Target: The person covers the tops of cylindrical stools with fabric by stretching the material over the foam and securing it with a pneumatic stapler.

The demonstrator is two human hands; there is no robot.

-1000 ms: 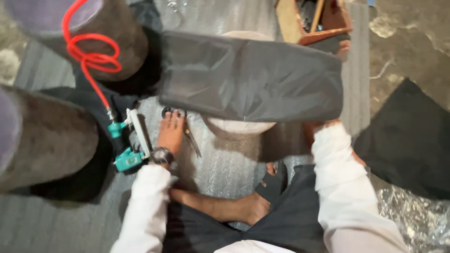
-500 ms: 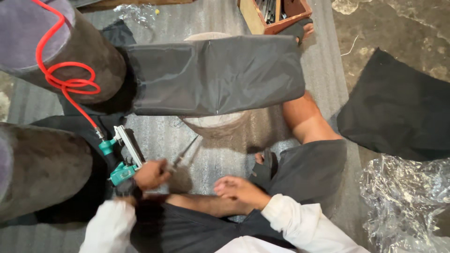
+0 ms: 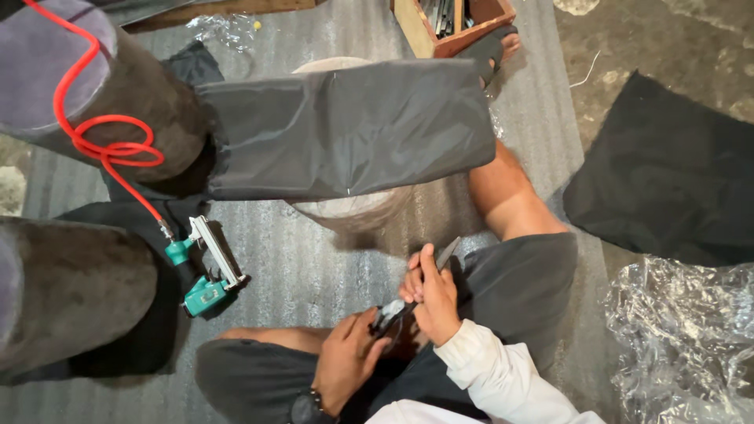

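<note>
I sit on the floor with both hands together over my lap. My right hand (image 3: 433,297) pinches the grey metal blade of what looks like a pair of scissors (image 3: 447,254), its tip pointing up and to the right. My left hand (image 3: 347,363), with a watch at the wrist, grips the dark handle end by my thigh. A dark grey fabric-covered panel (image 3: 345,126) lies across a round pale base (image 3: 345,210) just ahead of my hands.
A teal pneumatic stapler (image 3: 206,284) on a red coiled hose (image 3: 106,145) lies on the ribbed grey mat at left, between two grey upholstered bolsters (image 3: 67,294). A wooden tool box (image 3: 452,22) stands at the top. At right are black fabric (image 3: 667,177) and crumpled clear plastic (image 3: 683,338).
My left hand took the scissors off the mat beside the stapler and drew them back to my lap. My right hand came in from the right and closed on the blade.
</note>
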